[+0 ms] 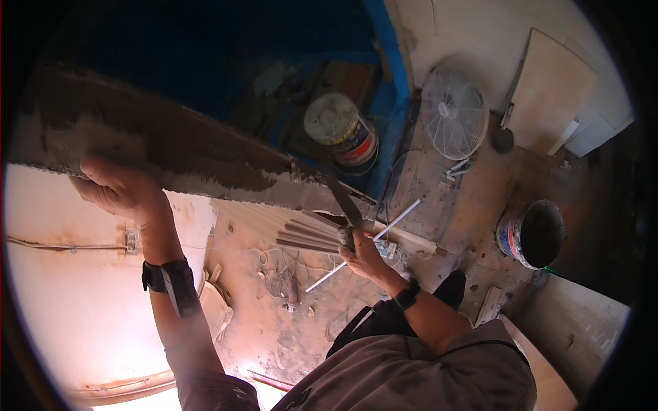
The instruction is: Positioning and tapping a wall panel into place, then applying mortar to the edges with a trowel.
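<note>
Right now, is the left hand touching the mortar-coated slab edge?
Touching. The head view shows the left hand pressed against the underside of the mortar-coated slab edge, fingers wrapped against it with no gap.

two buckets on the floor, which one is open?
The bucket at right, beside the wall: its top is open, dark inside. The other bucket, by the blue frame left of the fan, has a pale lid on.

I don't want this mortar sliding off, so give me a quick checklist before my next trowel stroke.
1. Left hand braced on the wall top: ok.
2. Right hand gripping the trowel: ok.
3. Blade touching the wet mortar: ok.
4. Mortar left on the blade: cannot tell.
5. Bucket within reach: not ok, it sits on the floor below.
6. Floor underfoot free of clutter: not ok, white pipe and wires lie there.
</note>
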### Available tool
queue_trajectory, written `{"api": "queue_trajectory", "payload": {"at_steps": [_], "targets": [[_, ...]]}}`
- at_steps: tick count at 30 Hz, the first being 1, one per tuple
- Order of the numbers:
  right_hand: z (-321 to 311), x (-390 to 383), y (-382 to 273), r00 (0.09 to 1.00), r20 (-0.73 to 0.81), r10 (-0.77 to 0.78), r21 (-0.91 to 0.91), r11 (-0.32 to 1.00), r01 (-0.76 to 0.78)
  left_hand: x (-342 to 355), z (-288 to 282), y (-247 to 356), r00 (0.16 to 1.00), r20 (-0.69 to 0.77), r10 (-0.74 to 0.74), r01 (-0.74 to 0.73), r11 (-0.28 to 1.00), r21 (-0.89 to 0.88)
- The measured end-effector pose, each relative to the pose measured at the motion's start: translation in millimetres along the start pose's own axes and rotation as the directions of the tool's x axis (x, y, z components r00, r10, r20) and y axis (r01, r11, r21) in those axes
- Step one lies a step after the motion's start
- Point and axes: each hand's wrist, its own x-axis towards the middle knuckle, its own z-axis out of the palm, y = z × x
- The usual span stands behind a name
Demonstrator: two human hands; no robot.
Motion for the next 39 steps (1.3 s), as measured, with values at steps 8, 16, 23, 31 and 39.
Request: {"api": "queue_trajectory", "payload": {"at_steps": [8,16,23,31,39], "targets": [[16,36,-18,0.994,0.107,-0.013,-0.118,0.993,0.026,-2,-6,1,0.999,-0.044,-0.022,0.027,0.993,0.119],[6,114,36,0.986,0.162,0.045,-0.340,0.940,0.013,-4,-2,8,0.997,-0.064,-0.032,0.040,0.991,0.126],[-21,71,2,0.957,0.155,0.244,0.008,0.969,-0.249,0,-8,-16,0.997,-0.032,0.068,-0.061,0.979,0.195],[-49,-12,25,0.918,-0.287,0.273,0.660,0.751,-0.017,0,-3,-8,0.998,-0.064,-0.022,0.036,0.975,0.221],[6,24,13,0.804,0.254,0.538,0.892,0.192,-0.410,-3,2,11,0.992,-0.048,-0.113,0.121,0.969,0.218]]}}
